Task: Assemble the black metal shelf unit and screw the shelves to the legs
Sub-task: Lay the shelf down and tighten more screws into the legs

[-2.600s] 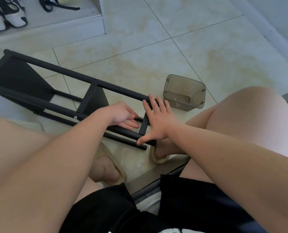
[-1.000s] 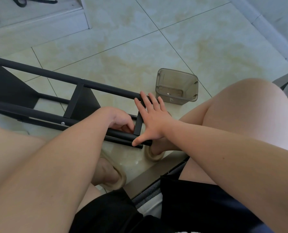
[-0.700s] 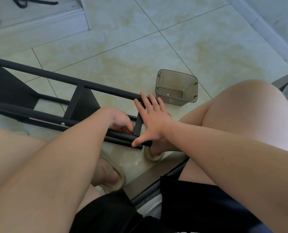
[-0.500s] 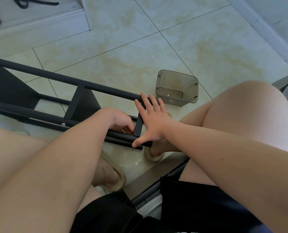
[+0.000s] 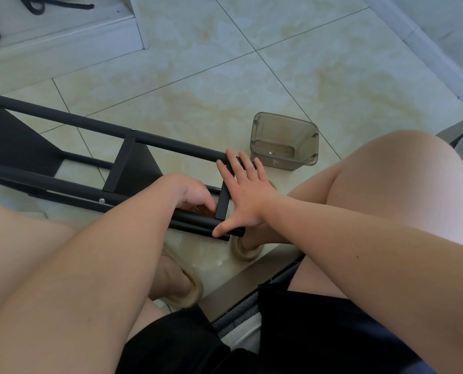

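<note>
The black metal shelf unit (image 5: 63, 122) lies on its side on the tile floor, legs running from far left toward me. Its end shelf (image 5: 223, 201) stands on edge between the upper leg and the lower leg (image 5: 192, 221). My right hand (image 5: 246, 195) presses flat against the outside of that end shelf, fingers straight and spread, thumb on the lower leg. My left hand (image 5: 190, 193) reaches inside the frame beside the end shelf with fingers curled at the corner; whatever they pinch is hidden. A middle shelf (image 5: 133, 168) shows screw heads at its legs.
A smoky clear plastic container (image 5: 284, 141) sits on the floor just past my right hand. My feet in beige slippers (image 5: 187, 290) rest under the frame's near end. A raised white step (image 5: 63, 49) with shoes lies far left; a wall base (image 5: 427, 49) runs at right.
My left hand's fingers, lying loosely on the lower leg 2.6 s ago, have curled in against the end shelf. My right hand has stayed flat in place.
</note>
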Available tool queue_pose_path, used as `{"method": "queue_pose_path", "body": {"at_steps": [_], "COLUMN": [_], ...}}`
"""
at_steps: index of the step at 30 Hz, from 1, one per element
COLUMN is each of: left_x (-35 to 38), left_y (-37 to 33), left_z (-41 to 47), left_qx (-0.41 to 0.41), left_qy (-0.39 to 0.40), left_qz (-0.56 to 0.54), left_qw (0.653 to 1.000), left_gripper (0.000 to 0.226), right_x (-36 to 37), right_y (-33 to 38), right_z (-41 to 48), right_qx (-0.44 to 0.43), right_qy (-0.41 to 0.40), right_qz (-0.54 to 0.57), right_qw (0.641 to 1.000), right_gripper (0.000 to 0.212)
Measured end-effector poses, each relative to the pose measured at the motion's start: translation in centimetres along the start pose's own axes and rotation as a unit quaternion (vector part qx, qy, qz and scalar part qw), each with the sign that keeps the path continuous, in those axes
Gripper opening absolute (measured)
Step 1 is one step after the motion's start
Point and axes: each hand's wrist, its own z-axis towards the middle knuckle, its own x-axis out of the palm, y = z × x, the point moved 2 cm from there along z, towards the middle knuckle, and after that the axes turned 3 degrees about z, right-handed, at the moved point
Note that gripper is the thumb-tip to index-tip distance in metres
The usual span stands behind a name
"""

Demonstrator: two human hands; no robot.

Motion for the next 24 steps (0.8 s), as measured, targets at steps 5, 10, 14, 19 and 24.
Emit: {"method": "queue_pose_path", "body": {"at_steps": [5, 10, 14, 19, 24], "left_x": [-0.16, -0.06, 0.05, 0.03, 0.01], "left_y": [0.16, 0.12, -0.08, -0.08, -0.25], "left_z": [-0.28, -0.48, -0.36, -0.89, -0.57], "left_qx": [0.006, -0.002, 0.009, 0.008, 0.004], "left_qy": [0.009, 0.01, -0.007, 0.021, -0.007], "left_qz": [-0.002, -0.001, 0.011, -0.005, 0.009], "left_qw": [1.0, 1.0, 1.0, 1.0, 1.0], "left_gripper": [0.014, 0.021, 0.013, 0.022, 0.014], "right_x": [-0.07, -0.01, 0.04, 0.17, 0.17], "right_y": [-0.03, -0.01, -0.07, -0.08, -0.15], "right_z": [-0.02, 0.0, 0.02, 0.16, 0.11], "right_qx": [0.0, 0.0, -0.001, -0.001, -0.002], "right_qy": [0.003, 0.004, 0.003, 0.001, -0.001], "right_qz": [0.002, -0.001, -0.001, 0.0, -0.001], "right_qw": [1.0, 1.0, 1.0, 1.0, 1.0], "right_gripper": [0.157, 0.157, 0.157, 0.157, 0.157]}}
